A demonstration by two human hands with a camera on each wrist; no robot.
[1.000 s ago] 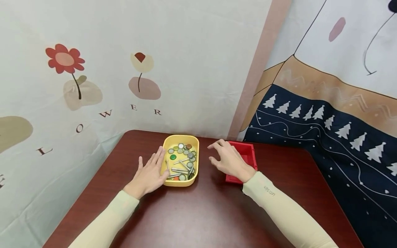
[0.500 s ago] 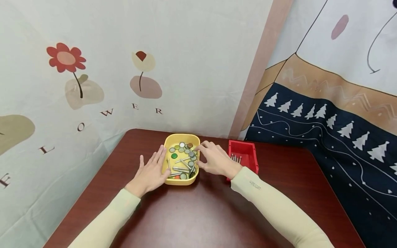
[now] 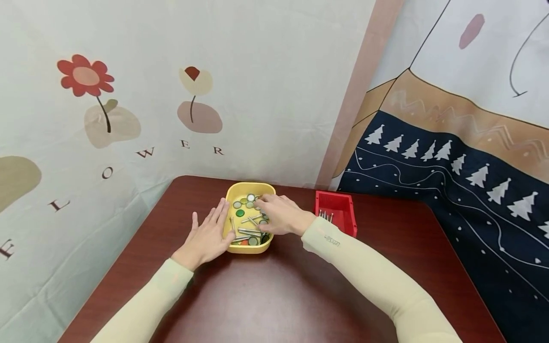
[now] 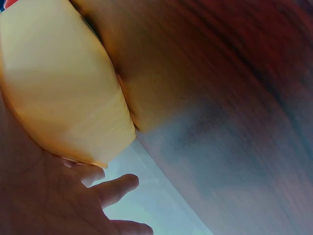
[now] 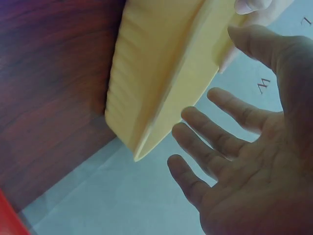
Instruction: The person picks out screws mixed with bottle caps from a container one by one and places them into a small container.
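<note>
A yellow plastic tub (image 3: 248,249) sits on the table, holding loose bottle caps, among them a green cap (image 3: 240,213), and several silver nails (image 3: 249,232). Against the tub's left wall lies my left hand (image 3: 205,239), its fingers straight and its thumb near the front left rim. Over the tub's right rim reaches my right hand (image 3: 280,214), fingers apart and slightly bent above the caps. The right wrist view shows that hand (image 5: 254,161) with nothing in its grasp beside the tub wall (image 5: 146,63). It hides part of the tub's contents in the head view.
To the right stands a red plastic bin (image 3: 348,216) with several nails (image 3: 325,216) upright at its left side. Both containers rest on a dark red-brown table (image 3: 266,295). Printed fabric (image 3: 274,95) hangs behind the table and along its right side.
My right hand has moved left from above the red bin to over the yellow tub, uncovering the nails in the bin. My left hand has stayed against the tub.
</note>
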